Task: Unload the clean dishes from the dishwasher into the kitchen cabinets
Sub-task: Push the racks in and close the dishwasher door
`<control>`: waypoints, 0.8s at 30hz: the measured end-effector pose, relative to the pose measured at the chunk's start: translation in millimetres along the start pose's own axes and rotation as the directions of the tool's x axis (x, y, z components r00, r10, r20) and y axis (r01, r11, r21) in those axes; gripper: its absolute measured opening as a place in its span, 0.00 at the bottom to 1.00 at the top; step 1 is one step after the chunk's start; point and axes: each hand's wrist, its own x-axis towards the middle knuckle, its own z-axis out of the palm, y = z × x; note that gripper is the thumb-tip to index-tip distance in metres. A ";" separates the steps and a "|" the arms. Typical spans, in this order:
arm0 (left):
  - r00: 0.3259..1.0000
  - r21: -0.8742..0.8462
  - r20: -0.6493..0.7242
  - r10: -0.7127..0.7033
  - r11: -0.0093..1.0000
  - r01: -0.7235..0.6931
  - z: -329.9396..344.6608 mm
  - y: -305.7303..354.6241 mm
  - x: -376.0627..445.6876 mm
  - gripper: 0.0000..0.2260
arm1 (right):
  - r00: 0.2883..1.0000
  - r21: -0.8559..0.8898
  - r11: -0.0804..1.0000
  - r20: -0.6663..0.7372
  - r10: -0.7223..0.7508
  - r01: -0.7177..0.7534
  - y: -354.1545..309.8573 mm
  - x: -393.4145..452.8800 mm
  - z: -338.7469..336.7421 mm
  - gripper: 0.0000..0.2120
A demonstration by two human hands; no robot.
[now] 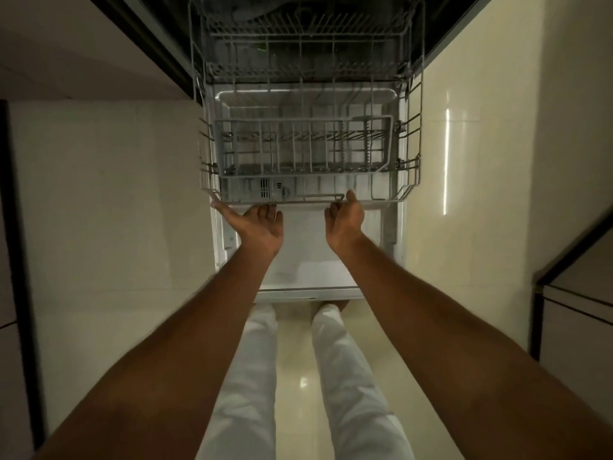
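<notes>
On the far left, a pale cabinet front (109, 194) runs beside the open dishwasher, with a dark vertical edge (20, 227) nearer the left border. Just right of it, the left hand (257, 225) reaches palm-up to the near rim of the lower rack (212, 161), its fingers (263, 210) loosely extended and touching the underside of the front wire, not wrapped round it. The lower rack is a grey wire basket pulled out over the open dishwasher door (308, 254), which lies flat below both hands; no dishes show in it. Inside the rack sits a grey cutlery basket (303, 147), set across the middle. Farther off and higher in the view, the upper rack (308, 44) extends from the dark dishwasher cavity, also showing bare wire tines. To the right of centre, the right hand (345, 217) meets the same front rim, thumb raised against the wire and fingers curled loosely beneath it; whether they truly grip the rim cannot be told. Near the bottom, white trouser legs (351, 376) stand on a glossy cream floor (298, 383). On the right, another pale cabinet front (464, 180) carries a bright vertical reflection, and at the far right a dark-edged cabinet corner (570, 293) juts in.
</notes>
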 end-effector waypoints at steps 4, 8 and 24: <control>1.000 0.030 0.020 0.004 1.000 -0.004 11.4 7.2 6.7 0.51 | 1.000 0.001 1.000 0.011 -0.015 0.015 -10.8 2.0 24.0 0.17; 0.997 0.042 0.072 -0.015 0.999 0.012 26.8 23.2 16.0 0.52 | 0.998 0.001 0.999 0.015 -0.053 0.053 -21.4 6.2 48.7 0.25; 0.990 0.132 0.140 0.006 0.991 -0.025 114.6 62.8 55.1 0.52 | 0.991 0.077 0.997 0.134 0.012 -0.022 -93.5 33.8 113.1 0.41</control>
